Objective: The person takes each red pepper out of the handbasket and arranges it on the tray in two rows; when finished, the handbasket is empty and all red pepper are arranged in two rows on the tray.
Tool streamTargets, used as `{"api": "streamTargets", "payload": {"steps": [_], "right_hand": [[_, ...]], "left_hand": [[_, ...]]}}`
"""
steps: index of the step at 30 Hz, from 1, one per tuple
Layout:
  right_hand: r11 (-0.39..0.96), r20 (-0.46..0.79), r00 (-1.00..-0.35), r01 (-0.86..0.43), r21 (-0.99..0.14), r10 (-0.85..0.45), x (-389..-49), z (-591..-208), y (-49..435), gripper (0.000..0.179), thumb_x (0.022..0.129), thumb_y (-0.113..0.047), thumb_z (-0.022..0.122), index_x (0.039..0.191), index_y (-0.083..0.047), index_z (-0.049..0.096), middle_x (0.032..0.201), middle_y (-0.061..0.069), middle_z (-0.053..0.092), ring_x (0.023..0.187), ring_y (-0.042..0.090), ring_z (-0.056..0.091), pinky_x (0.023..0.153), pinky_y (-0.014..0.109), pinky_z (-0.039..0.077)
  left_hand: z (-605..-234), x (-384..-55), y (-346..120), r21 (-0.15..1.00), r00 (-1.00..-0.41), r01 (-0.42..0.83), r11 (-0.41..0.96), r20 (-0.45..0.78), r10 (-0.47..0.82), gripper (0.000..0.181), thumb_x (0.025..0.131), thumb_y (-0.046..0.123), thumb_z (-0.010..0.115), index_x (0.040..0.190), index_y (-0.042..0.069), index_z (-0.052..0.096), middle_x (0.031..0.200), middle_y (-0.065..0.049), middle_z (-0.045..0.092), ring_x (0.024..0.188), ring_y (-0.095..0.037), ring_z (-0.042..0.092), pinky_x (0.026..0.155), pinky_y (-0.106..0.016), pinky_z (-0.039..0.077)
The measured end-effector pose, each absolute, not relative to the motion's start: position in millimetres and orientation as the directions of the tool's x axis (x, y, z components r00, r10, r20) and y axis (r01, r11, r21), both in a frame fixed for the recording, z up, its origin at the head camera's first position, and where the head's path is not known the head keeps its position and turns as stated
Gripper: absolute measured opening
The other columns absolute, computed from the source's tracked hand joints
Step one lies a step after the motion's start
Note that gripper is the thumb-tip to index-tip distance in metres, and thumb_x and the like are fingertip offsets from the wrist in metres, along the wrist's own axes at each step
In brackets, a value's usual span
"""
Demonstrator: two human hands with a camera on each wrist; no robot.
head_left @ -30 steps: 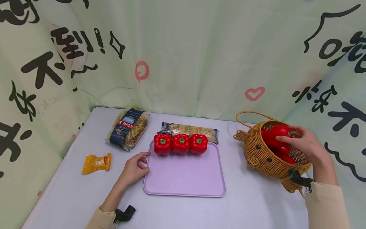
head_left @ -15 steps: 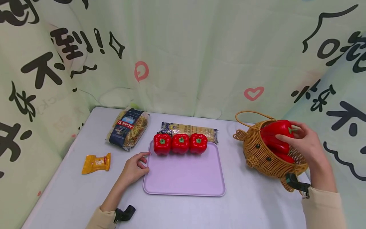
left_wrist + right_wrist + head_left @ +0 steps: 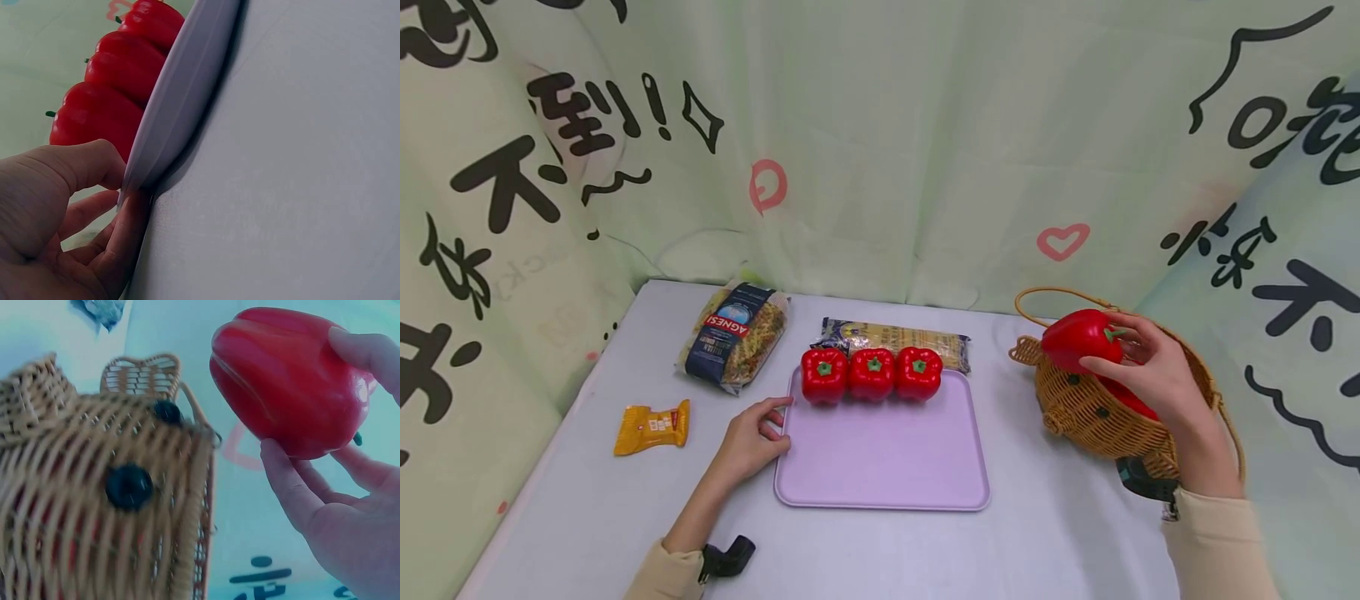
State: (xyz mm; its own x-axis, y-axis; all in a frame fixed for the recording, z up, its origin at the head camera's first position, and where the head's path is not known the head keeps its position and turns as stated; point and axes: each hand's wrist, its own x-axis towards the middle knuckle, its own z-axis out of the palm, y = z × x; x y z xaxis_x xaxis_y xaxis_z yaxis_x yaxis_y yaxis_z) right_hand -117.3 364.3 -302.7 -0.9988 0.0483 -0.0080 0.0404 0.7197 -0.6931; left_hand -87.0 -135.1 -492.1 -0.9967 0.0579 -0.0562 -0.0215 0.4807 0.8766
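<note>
My right hand grips a red bell pepper by its stem end, above the rim of a wicker basket with a handle and dark button eyes. In the right wrist view the pepper sits between thumb and fingers, apart from the basket. More red shows inside the basket, partly hidden by the hand. My left hand holds the left edge of a lilac tray; in the left wrist view the thumb lies on the tray's rim and fingers reach beneath. Three red bell peppers stand in a row along the tray's far edge.
A long clear noodle packet lies behind the tray. To the left are an AGNESI pasta bag and a small orange-yellow packet. A printed curtain hangs behind the white table.
My right hand has lifted the bell pepper out of the basket and carried it leftward over the rim. The basket's handle near the wrist has shifted. My left hand stays at the tray.
</note>
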Motion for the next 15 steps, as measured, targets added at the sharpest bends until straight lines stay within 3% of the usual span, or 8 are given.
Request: {"api": "streamTargets", "payload": {"steps": [9,15], "right_hand": [[0.679,0.020,-1.000,-0.015,-0.734,-0.001,-122,-319,340,0.082,0.086,-0.031,0.076,0.151,-0.009,0.031,0.144,0.024,0.041,0.125,0.042,0.041,0.070,0.022,0.053],[0.631,0.017,-0.999,-0.035,-0.775,-0.035,-126,-335,326,0.080,0.085,-0.027,0.077,0.151,-0.009,0.034,0.144,0.025,0.041,0.127,0.046,0.040,0.072,0.017,0.051]], "left_hand": [[-492,-88,-134,0.879,-0.996,-0.031,0.476,-0.067,0.060,0.058,0.074,-0.001,0.076,0.130,0.007,0.062,0.091,-0.006,0.059,0.070,-0.017,0.056,0.062,-0.023,0.051],[-491,-87,-135,0.880,-0.996,-0.032,0.474,-0.069,0.061,0.057,0.075,-0.001,0.076,0.129,0.007,0.062,0.091,-0.006,0.060,0.070,-0.016,0.056,0.062,-0.022,0.051]]}}
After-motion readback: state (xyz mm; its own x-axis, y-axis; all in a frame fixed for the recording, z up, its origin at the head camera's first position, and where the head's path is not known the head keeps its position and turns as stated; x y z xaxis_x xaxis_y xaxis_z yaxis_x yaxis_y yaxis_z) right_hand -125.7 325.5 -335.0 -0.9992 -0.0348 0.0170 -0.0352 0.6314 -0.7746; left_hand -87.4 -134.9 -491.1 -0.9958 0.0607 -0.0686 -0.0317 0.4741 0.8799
